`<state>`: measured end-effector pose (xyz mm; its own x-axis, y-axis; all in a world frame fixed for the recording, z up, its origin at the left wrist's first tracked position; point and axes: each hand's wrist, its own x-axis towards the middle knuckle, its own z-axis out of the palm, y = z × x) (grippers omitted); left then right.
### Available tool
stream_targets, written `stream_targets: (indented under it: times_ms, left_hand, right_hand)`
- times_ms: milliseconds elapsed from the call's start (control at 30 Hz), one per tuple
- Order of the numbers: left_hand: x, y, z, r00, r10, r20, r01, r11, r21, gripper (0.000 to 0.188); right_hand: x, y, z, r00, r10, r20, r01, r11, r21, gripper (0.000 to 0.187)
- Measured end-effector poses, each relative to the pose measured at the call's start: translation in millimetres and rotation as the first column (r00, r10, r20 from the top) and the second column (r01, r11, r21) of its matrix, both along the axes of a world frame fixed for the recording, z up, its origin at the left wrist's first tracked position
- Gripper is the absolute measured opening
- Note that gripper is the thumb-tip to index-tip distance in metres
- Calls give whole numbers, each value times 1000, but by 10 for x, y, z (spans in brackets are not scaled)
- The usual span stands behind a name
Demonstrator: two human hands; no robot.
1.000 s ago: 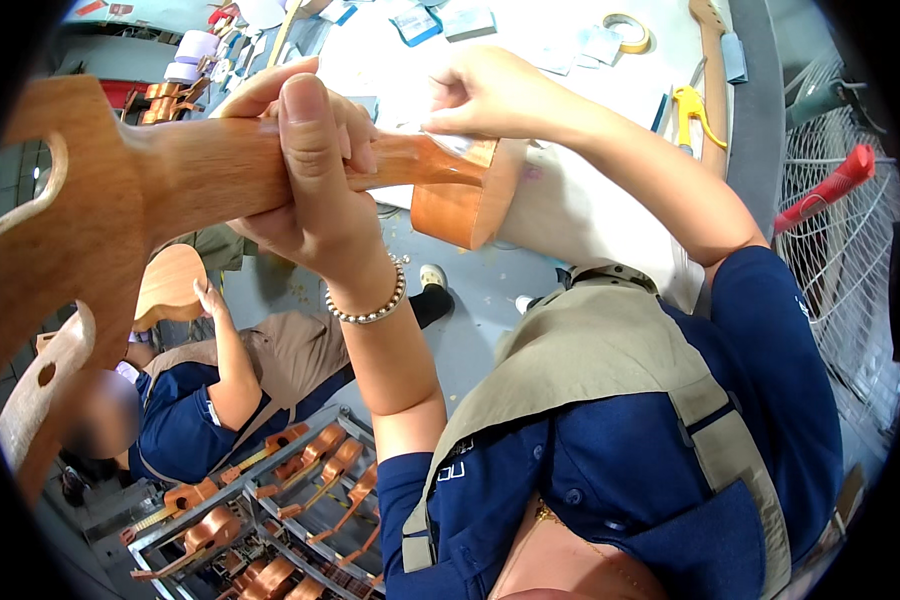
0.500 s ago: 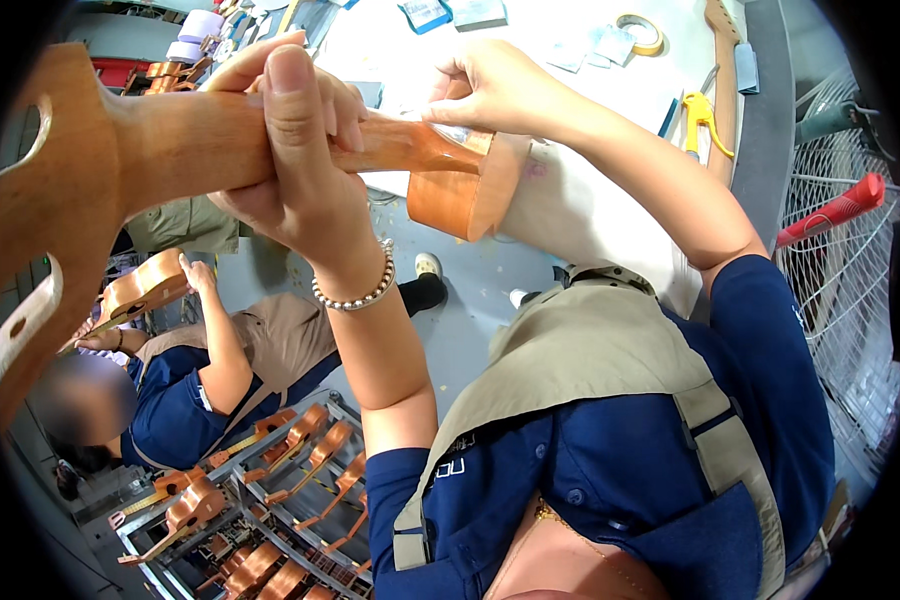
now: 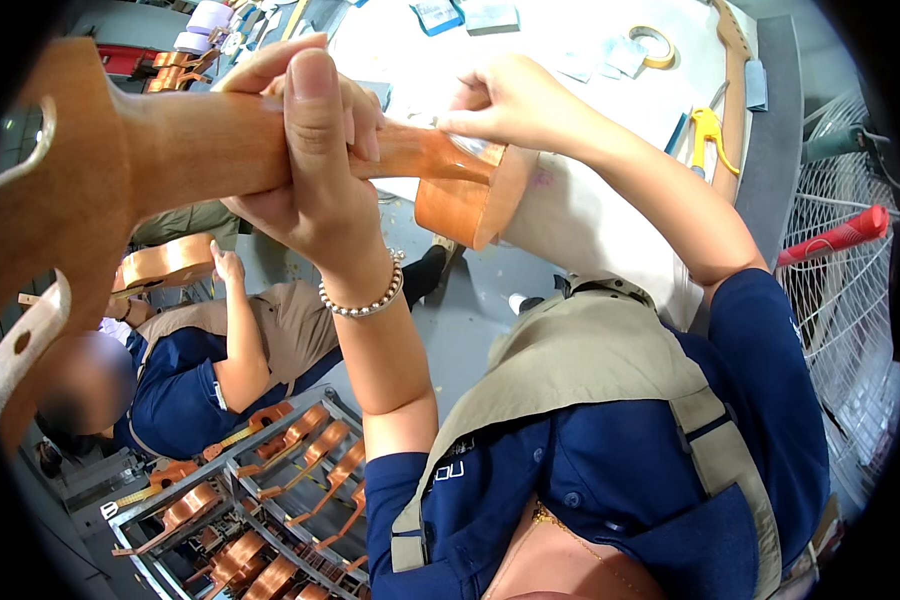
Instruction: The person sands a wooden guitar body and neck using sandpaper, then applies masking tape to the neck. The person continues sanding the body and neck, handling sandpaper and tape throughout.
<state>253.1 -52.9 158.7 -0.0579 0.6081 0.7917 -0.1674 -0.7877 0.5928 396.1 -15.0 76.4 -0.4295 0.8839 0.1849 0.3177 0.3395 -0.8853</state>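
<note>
both hands grip a smooth (glossy, rounded) wooden guitar neck.

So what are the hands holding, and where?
The left hand grips a wooden guitar neck around its shaft; the right hand presses something small, unclear, near its heel.

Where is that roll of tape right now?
In the head view, the roll of tape lies on the white table at the upper right, beyond the right hand and just left of a long wooden neck lying there.
</note>
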Motion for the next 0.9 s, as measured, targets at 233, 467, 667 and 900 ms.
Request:
stream_targets:
  times_ms: [233, 467, 667, 900]
  left_hand:
    - [-22, -101, 131, 1000, 18, -2, -18, 1000, 7, 15]
    - [22, 15, -5, 1000, 14, -2, -14, 1000, -27, 14]
    - [47, 48, 0, 1000, 0, 18, 1, 1000, -29, 15]
    - [49, 78, 21, 1000, 23, -9, -23, 1000, 2, 15]
  right_hand:
    - [-22, -116, 140, 1000, -13, 25, 12, 999, 32, 16]
    - [16, -21, 5, 999, -5, 35, 5, 1000, 1, 20]
    - [2, 8, 96, 997, -39, 68, 38, 999, 18, 20]
    - [-49, 76, 26, 996, -89, -28, 89, 996, 8, 18]
